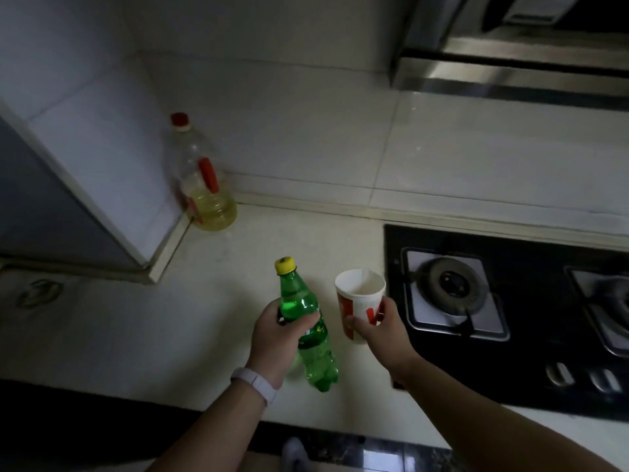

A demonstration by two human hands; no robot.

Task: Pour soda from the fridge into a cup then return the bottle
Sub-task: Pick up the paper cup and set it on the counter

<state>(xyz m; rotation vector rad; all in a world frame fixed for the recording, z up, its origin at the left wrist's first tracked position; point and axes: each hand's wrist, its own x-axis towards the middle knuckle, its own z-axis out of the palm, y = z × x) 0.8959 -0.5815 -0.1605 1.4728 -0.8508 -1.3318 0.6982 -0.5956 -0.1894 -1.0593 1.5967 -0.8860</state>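
At lower centre of the frame, the left hand (275, 338) grips one capped green soda bottle (311, 330); just right, the right hand (381, 327) clasps one paper cup (360, 301). One oil bottle (200, 178) stands upper left.

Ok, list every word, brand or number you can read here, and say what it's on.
Nothing reads clearly enough to quote.
Green soda bottle: label with white and yellow marks, too blurred to read.
Paper cup: red print, partly covered by the right hand, not legible.
Oil bottle: no text visible.
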